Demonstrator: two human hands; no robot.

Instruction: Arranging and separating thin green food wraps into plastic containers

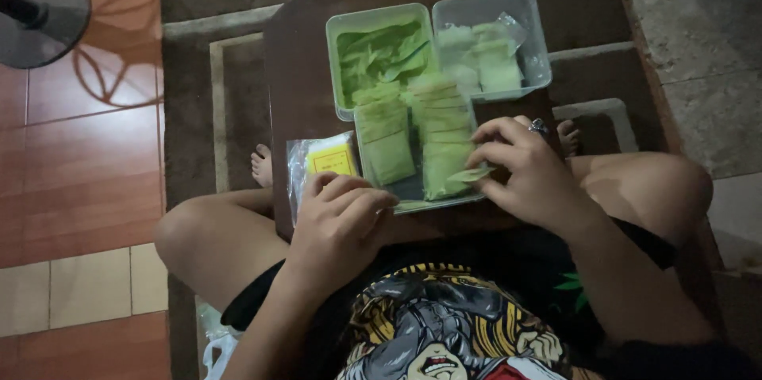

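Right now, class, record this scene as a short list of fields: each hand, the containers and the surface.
left hand: curled, resting at the tray's near edge beside a clear bag of yellow slips
right hand: fingers on a green packet
tray: rows of green packets
green tub: loose green pieces
clear tub: pale packets
surface: dark low table

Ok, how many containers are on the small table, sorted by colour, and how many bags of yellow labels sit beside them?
Green container: 1
Clear container at the back right: 1
Clear container in front, with rows of green packets: 1
Clear bag of yellow labels: 1
Total: 4

The left hand rests by the bag; the right hand pinches a green packet.
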